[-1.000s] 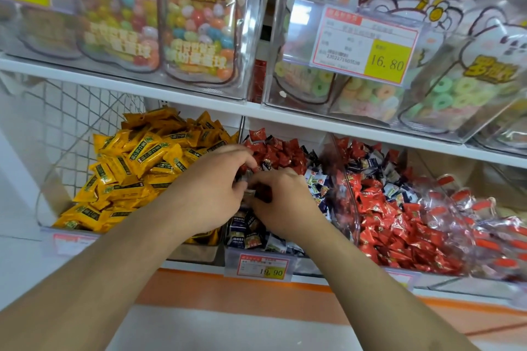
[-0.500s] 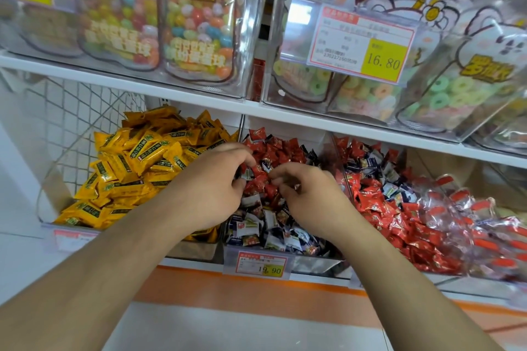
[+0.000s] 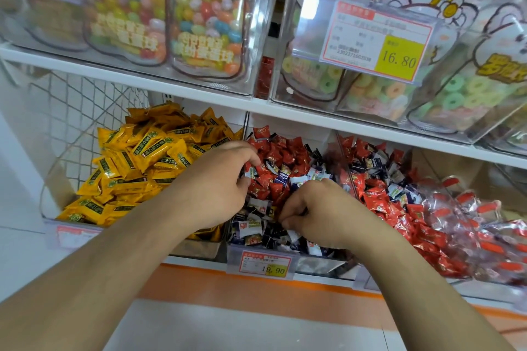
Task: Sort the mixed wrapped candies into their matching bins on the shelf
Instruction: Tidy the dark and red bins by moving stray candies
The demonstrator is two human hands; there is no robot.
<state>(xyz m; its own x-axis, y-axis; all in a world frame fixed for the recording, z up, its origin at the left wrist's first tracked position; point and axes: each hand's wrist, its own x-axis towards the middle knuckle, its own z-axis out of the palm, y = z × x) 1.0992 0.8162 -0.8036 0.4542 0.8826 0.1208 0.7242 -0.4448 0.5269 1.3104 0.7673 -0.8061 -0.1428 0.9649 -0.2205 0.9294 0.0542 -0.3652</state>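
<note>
I see the mixed wrapped candies (image 3: 281, 168), red wrappers jumbled with dark blue and white ones, heaped in the middle bin (image 3: 319, 263) on the lower shelf. Both hands are down in that heap. My left hand (image 3: 219, 179) lies over the left part of the pile, fingers (image 3: 247, 155) curled down among the red pieces; whether they have hold of a candy I cannot tell, since the tips are buried. My right hand (image 3: 316, 209) sits lower and nearer the bin's front, its fingers (image 3: 288, 216) bunched tight against the thumb, pinching at the dark blue and white wrappers; the piece itself is hidden.

Just left of that bin, a heap of yellow wrapped candies (image 3: 137, 168) fills its own bin. To the right, a clear divider (image 3: 346, 168) separates another mixed red and blue pile (image 3: 399, 202), and beyond it lie clear-wrapped sweets with red bands (image 3: 484, 216). A price tag reading 19.90 (image 3: 265, 262) hangs at the front of the middle bin. On the upper shelf (image 3: 199, 94) stand clear boxes of coloured bean sweets (image 3: 205, 20) and ring gummies (image 3: 385, 88), with a tag marked 16.80 (image 3: 376, 40).
</note>
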